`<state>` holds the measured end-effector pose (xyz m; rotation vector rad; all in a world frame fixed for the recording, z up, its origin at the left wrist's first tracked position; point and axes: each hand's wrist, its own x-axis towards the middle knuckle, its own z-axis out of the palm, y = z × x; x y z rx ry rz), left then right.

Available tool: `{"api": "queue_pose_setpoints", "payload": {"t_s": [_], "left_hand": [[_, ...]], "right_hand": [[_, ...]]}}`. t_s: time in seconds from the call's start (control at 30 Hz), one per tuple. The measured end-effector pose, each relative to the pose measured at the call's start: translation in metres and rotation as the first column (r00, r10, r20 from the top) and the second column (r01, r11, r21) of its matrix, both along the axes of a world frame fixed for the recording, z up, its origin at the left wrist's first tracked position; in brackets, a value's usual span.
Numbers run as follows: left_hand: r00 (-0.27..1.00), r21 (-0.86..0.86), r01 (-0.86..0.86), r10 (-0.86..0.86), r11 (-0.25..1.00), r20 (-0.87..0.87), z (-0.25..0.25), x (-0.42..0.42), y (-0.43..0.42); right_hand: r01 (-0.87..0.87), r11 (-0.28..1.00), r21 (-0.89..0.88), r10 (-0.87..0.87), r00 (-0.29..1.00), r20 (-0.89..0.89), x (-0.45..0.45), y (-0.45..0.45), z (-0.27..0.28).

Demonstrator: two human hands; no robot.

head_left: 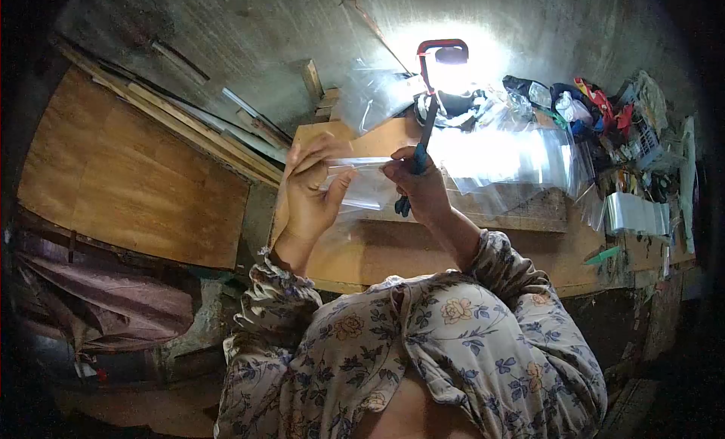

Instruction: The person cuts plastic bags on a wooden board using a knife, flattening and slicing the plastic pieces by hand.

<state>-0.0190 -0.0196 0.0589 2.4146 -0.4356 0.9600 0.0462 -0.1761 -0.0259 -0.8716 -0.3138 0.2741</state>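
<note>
A clear plastic sheet stretches between my two hands, its folded upper edge catching the light. My left hand is at the sheet's left end, thumb below the edge and fingers above it; the fingertips are blurred by motion. At the other end, my right hand pinches the sheet's edge between thumb and finger. The same hand also grips a knife-like tool, its long dark blade pointing up and its teal and dark blue handle running down through the palm. The tool's exact kind is unclear.
A stack of clear plastic sheets lies on the wooden table to the right. Behind it shines a lamp with a red and black frame. Mixed bags and a grey basket crowd the right. Wooden boards lean left.
</note>
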Motion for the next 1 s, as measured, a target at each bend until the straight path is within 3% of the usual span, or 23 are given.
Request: {"api": "queue_pose_setpoints", "payload": {"t_s": [0.03, 0.07, 0.13, 0.17, 0.2, 0.23, 0.3, 0.37, 0.43, 0.57, 0.67, 0.73, 0.77, 0.8, 0.83, 1.0], "left_hand": [[0.994, 0.013, 0.015, -0.014, 1.0, -0.104, -0.002, 0.001, 0.001], [0.995, 0.013, 0.016, -0.014, 1.0, -0.104, -0.003, 0.003, 0.0], [0.999, -0.097, 0.017, -0.02, 0.995, -0.03, -0.006, 0.007, -0.003], [0.999, -0.098, 0.017, -0.02, 0.995, -0.028, -0.008, 0.007, -0.003], [0.997, -0.172, 0.013, -0.026, 0.985, -0.071, -0.01, 0.007, -0.003], [0.993, -0.244, 0.006, -0.035, 0.97, -0.114, -0.012, 0.007, -0.004], [0.997, -0.206, 0.029, -0.045, 0.978, -0.07, -0.016, 0.011, -0.004], [0.998, -0.165, 0.053, -0.058, 0.985, -0.023, -0.017, 0.011, -0.006], [0.975, -0.185, -0.056, 0.013, 0.981, -0.222, -0.013, 0.005, -0.008], [0.982, -0.208, -0.039, -0.002, 0.977, -0.191, -0.007, 0.005, -0.014], [0.994, -0.285, 0.064, -0.085, 0.956, -0.063, -0.011, 0.005, -0.012], [0.959, -0.392, 0.02, -0.128, 0.92, -0.252, -0.015, 0.0, -0.007], [0.961, -0.396, 0.016, -0.124, 0.918, -0.248, -0.02, 0.002, -0.004], [0.979, -0.288, 0.041, -0.096, 0.957, -0.181, -0.027, 0.005, 0.001], [0.991, -0.175, 0.056, -0.076, 0.983, -0.11, -0.037, 0.009, 0.006], [0.999, -0.14, -0.029, 0.033, 0.99, 0.025, -0.094, 0.018, 0.011]], "right_hand": [[0.011, 0.998, -0.061, -0.013, 1.0, -0.023, 0.0, -0.002, 0.002], [0.012, 0.998, -0.061, -0.014, 1.0, -0.022, 0.001, -0.005, 0.006], [0.166, 0.912, -0.375, -0.135, 0.985, 0.107, 0.002, -0.015, 0.02], [0.167, 0.911, -0.377, -0.135, 0.985, 0.109, 0.007, -0.019, 0.023], [0.322, 0.83, -0.455, -0.123, 0.902, 0.414, 0.014, -0.024, 0.028], [0.488, 0.735, -0.471, -0.057, 0.737, 0.674, 0.018, -0.027, 0.033], [0.449, 0.746, -0.492, 0.045, 0.702, 0.71, 0.022, -0.029, 0.049], [0.55, 0.693, -0.467, 0.22, 0.455, 0.863, 0.023, -0.025, 0.061], [0.554, 0.624, -0.552, 0.291, 0.491, 0.821, 0.022, -0.022, 0.065], [0.588, 0.603, -0.539, 0.292, 0.466, 0.835, 0.022, -0.018, 0.065], [0.595, 0.615, -0.517, 0.275, 0.452, 0.848, 0.019, -0.017, 0.068], [0.599, 0.636, -0.487, 0.257, 0.431, 0.865, 0.02, -0.016, 0.071], [0.634, 0.65, -0.418, 0.243, 0.348, 0.905, 0.024, -0.016, 0.073], [0.662, 0.665, -0.346, 0.227, 0.263, 0.938, 0.03, -0.015, 0.076], [0.667, 0.639, -0.384, 0.27, 0.273, 0.923, 0.034, -0.016, 0.082], [0.721, 0.578, -0.382, 0.285, 0.26, 0.922, 0.049, -0.026, 0.12]]}}
